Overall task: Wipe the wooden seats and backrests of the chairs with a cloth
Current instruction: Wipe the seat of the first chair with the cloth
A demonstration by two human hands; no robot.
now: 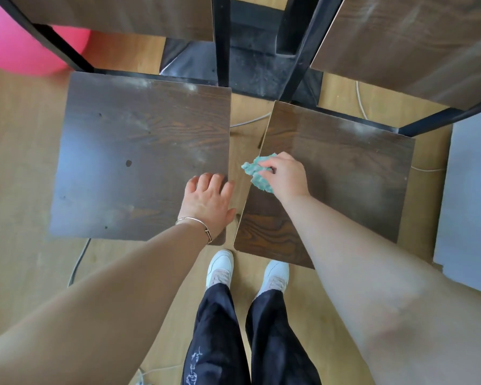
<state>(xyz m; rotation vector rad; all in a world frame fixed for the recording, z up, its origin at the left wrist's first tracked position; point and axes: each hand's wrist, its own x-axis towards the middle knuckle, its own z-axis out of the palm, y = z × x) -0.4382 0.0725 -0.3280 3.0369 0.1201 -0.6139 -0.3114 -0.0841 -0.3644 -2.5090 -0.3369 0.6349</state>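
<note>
Two dark wooden chairs stand side by side below me. The left seat point(128, 151) has dusty pale smears near its back edge. My left hand point(208, 200) lies flat with spread fingers on that seat's near right corner. On the right seat point(345, 173), my right hand point(285, 175) presses a crumpled teal cloth point(257, 173) at the seat's left edge. The left backrest point(139, 15) and the right backrest point(417, 43) rise at the top of the view on black metal frames.
A pink ball point(14, 43) sits at the far left behind the left chair. Thin white cables point(77, 262) run over the wooden floor. A grey panel point(469, 195) lies to the right. My white shoes point(220, 266) stand in the gap between the chairs.
</note>
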